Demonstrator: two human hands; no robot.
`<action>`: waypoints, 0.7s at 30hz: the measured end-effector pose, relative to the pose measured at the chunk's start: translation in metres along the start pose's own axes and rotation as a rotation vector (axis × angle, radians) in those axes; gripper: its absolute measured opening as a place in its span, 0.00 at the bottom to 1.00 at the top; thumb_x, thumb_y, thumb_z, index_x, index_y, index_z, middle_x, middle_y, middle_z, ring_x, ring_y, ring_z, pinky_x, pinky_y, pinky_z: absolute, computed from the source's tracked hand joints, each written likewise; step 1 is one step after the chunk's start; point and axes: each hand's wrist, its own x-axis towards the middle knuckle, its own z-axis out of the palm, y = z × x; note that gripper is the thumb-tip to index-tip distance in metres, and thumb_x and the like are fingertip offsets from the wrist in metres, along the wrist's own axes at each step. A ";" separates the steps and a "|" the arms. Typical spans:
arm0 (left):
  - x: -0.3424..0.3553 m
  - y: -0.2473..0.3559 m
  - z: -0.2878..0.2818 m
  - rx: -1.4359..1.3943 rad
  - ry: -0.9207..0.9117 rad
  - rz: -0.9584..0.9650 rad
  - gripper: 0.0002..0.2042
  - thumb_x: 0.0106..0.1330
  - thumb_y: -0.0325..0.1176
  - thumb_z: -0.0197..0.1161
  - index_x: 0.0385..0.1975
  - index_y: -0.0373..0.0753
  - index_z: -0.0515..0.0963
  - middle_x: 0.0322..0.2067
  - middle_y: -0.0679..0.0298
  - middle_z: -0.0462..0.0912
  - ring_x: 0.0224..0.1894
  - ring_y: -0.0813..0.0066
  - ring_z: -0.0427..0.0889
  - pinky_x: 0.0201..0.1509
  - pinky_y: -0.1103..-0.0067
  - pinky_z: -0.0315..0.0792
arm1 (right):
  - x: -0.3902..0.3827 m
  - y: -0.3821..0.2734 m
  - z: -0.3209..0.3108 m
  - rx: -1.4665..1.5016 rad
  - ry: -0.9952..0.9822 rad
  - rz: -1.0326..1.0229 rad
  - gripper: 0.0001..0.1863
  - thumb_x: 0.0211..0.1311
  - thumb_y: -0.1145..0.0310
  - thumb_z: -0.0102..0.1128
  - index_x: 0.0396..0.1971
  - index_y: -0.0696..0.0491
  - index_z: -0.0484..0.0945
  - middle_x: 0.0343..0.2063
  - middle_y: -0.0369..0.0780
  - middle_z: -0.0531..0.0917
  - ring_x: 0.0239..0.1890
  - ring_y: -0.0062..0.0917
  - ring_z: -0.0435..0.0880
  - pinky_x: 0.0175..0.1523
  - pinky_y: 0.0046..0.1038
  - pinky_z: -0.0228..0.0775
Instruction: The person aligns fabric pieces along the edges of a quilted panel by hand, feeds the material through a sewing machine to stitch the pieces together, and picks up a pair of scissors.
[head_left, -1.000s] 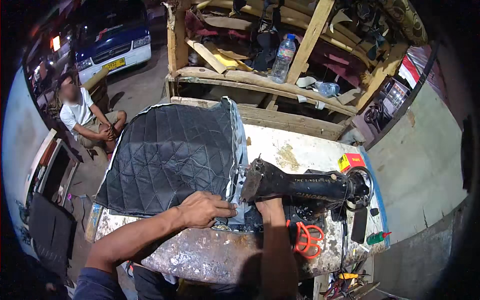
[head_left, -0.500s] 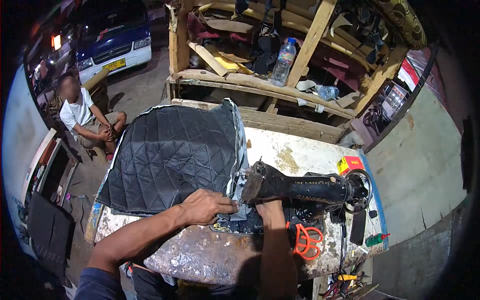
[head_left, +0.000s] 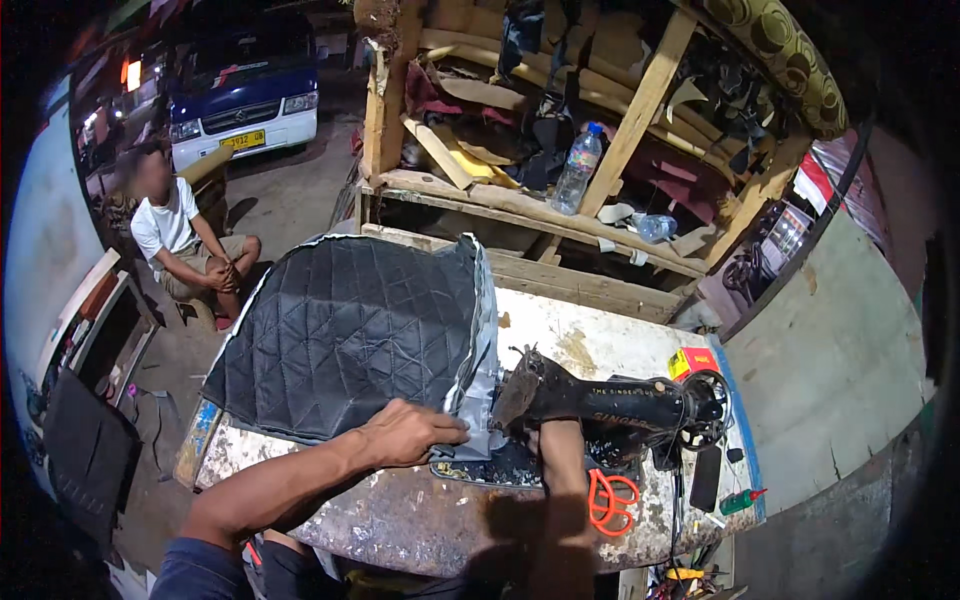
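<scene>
A large black quilted fabric piece (head_left: 345, 330) with grey and white edging lies on the left half of the worktable, its right edge close to the head of a black sewing machine (head_left: 610, 400). My left hand (head_left: 415, 432) presses the grey edging (head_left: 478, 420) at the fabric's near right corner, fingers curled and closed on it. Under the machine's arm reaches my right hand (head_left: 562, 440); the arm and head hide its fingers. Orange-handled scissors (head_left: 612, 502) lie to the right of that wrist.
The worn white worktable (head_left: 400, 510) also bears a red and yellow box (head_left: 692, 362) and a small green bottle (head_left: 740, 501). Behind it, a wooden shelf (head_left: 540, 200) holds scraps and a plastic bottle (head_left: 578, 172). A person (head_left: 185, 235) sits at far left, near a parked vehicle (head_left: 245, 110).
The whole view has shifted, so the table and shelf sit lower in the picture. My left hand has slid slightly leftward relative to the machine's head. My right hand stays under the machine's arm.
</scene>
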 end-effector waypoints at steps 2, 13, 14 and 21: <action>-0.023 -0.004 -0.008 0.006 -0.006 -0.074 0.29 0.53 0.23 0.65 0.59 0.50 0.84 0.62 0.68 0.84 0.55 0.62 0.89 0.51 0.68 0.85 | -0.046 -0.069 0.009 -0.384 -0.039 0.158 0.16 0.80 0.62 0.55 0.50 0.56 0.88 0.30 0.39 0.86 0.33 0.27 0.83 0.41 0.33 0.74; -0.176 0.040 -0.068 0.076 -0.125 -0.295 0.35 0.49 0.29 0.72 0.63 0.57 0.82 0.65 0.76 0.82 0.42 0.67 0.90 0.41 0.74 0.84 | -0.148 -0.137 -0.071 -1.161 0.083 -0.146 0.19 0.66 0.70 0.64 0.55 0.61 0.81 0.43 0.54 0.86 0.42 0.46 0.86 0.52 0.42 0.77; -0.186 0.048 -0.068 0.086 -0.138 -0.306 0.35 0.48 0.30 0.73 0.63 0.58 0.82 0.65 0.77 0.82 0.40 0.67 0.90 0.41 0.74 0.83 | -0.152 -0.107 -0.078 -1.178 -0.020 -0.119 0.27 0.60 0.69 0.68 0.61 0.59 0.78 0.48 0.57 0.83 0.50 0.56 0.82 0.57 0.50 0.75; -0.222 0.078 -0.055 -0.014 0.263 -0.239 0.33 0.56 0.44 0.76 0.66 0.57 0.81 0.73 0.70 0.74 0.32 0.68 0.75 0.38 0.71 0.74 | -0.141 -0.082 -0.044 -1.499 0.021 -0.035 0.32 0.59 0.64 0.71 0.63 0.57 0.75 0.47 0.58 0.83 0.51 0.57 0.82 0.58 0.51 0.75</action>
